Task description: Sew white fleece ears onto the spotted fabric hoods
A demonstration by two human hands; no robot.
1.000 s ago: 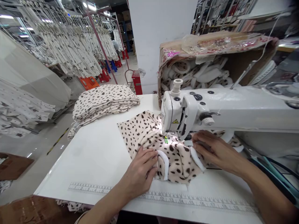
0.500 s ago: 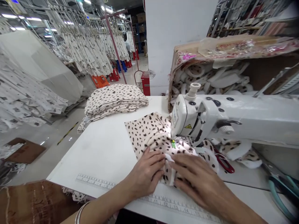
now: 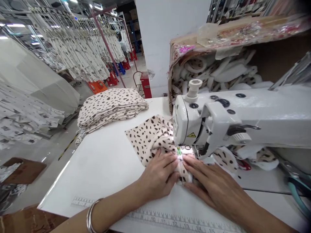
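Spotted cream fabric (image 3: 148, 139) sits bunched under the sewing machine head (image 3: 194, 129) — your left hand (image 3: 159, 174) and right hand (image 3: 211, 184) press it down, fingers spread flat, not clenched — with a folded spotted stack (image 3: 109, 108) already piled alongside.

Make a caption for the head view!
Left hand and right hand press spotted fabric by a white sewing machine.

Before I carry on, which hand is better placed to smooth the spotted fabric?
Probably the left hand: it rests on the spotted fabric beside the sewing machine; the right hand sits further right.
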